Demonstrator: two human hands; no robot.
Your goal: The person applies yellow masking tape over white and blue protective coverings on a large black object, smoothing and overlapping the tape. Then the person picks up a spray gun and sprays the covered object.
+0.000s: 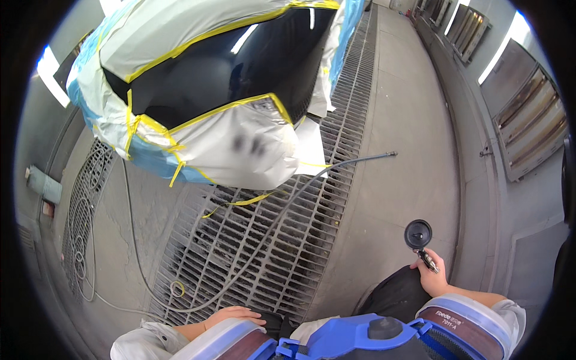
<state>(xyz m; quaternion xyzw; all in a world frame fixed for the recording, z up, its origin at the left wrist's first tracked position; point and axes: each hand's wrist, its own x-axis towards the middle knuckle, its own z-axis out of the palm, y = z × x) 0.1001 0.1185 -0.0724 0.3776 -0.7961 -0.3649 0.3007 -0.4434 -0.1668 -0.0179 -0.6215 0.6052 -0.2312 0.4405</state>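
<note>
A spray gun with a round black cup (418,234) is gripped in my right hand (434,276), beside my right knee. Its metal handle end sticks out past my fingers. My left hand (237,314) lies flat on my left thigh with its fingers stretched out and nothing in them. Ahead of me is a car front wrapped in white and blue masking sheets (228,147), edged with yellow tape. A glossy black panel (222,69) shows between the sheets. Dark smudges mark the white sheet below it.
A grey air hose (246,264) crosses the floor grating (300,240); its metal end (393,154) lies on the right. A loose yellow tape strip (249,201) and a tape ring (177,288) lie near the hose. A wrapped roll (44,186) stands left. A blue respirator (366,333) fills the lower edge.
</note>
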